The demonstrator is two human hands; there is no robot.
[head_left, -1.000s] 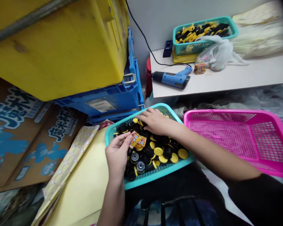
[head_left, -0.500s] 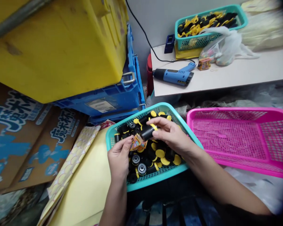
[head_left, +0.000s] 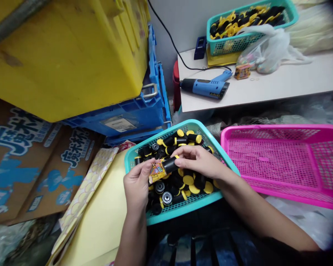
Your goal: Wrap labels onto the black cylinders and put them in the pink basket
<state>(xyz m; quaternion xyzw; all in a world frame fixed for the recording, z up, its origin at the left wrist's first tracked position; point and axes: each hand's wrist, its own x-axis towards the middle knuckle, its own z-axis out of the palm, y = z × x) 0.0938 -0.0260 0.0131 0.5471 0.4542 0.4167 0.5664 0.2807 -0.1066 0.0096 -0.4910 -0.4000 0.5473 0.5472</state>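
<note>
With left fingertips closed, my left hand (head_left: 137, 184) is pinching a printed wrapper (head_left: 157, 172); my partly closed right hand (head_left: 201, 161) is gripping a black cylinder (head_left: 170, 165), now meeting the wrapper over the teal basket (head_left: 169, 216).

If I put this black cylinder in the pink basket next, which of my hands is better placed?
Probably your right hand: it holds the black cylinder and is nearer the pink basket. Your left hand is farther away and holds the orange printed wrapper.
</note>
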